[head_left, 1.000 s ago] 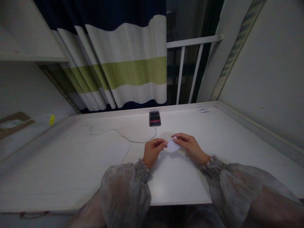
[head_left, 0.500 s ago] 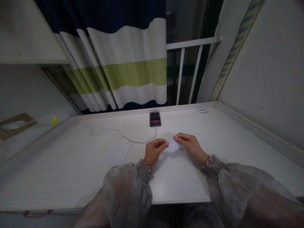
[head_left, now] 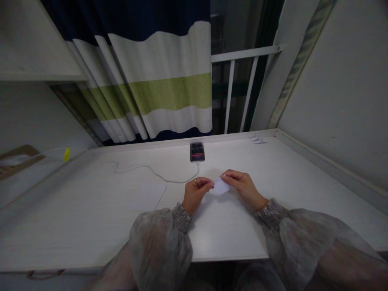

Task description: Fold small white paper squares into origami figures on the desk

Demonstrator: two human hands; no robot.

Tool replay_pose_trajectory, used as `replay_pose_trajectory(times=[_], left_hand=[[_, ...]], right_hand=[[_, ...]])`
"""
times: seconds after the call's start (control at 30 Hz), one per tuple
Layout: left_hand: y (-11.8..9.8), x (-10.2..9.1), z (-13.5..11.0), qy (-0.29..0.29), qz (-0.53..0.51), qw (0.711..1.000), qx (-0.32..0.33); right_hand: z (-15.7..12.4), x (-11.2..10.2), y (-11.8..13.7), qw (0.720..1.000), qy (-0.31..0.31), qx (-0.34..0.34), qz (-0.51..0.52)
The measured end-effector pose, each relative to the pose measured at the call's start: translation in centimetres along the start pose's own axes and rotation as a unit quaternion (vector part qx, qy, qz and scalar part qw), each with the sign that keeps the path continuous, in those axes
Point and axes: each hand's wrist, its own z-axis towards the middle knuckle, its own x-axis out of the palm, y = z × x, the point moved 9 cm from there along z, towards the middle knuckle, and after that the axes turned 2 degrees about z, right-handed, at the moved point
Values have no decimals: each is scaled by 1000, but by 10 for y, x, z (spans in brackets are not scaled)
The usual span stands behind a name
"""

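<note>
A small piece of white paper is held up over the white desk, between my two hands. My left hand, with a ring on one finger, pinches its left edge between thumb and fingers. At the paper's upper right, my right hand grips the edge in the same way. Whether the paper is folded I cannot tell. Flat on the desk to the left of my left hand lies a larger white sheet.
A blurred dark device stands at the back of the desk, with a pale cable running left from it. Crumpled or folded white paper lies at the back right. Behind the desk hang a striped curtain and a white railing.
The paper's lower part has tilted slightly between my fingers. Both hands keep their grip and almost the same place. The whole view has shifted a little.
</note>
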Motion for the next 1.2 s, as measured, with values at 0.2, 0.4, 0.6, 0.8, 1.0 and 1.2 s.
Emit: replay_pose_trajectory(times=[0.2, 0.4, 0.6, 0.8, 1.0, 1.2], left_hand=[[5, 7, -1, 40, 15, 999, -16], [4, 9, -3, 44, 27, 999, -15], [4, 8, -4, 40, 3, 999, -27], [10, 15, -3, 78, 16, 996, -33], [10, 13, -3, 61, 25, 997, -45], [9, 5, 0, 24, 7, 999, -41]], right_hand=[[-2, 6, 3, 998, 33, -15, -53], [-5, 12, 4, 996, 49, -12, -69], [-5, 11, 3, 998, 37, 2, -54], [-5, 17, 14, 988, 65, -34, -135], [-4, 21, 11, 981, 78, -40, -171], [-3, 17, 2, 985, 64, 7, -157]])
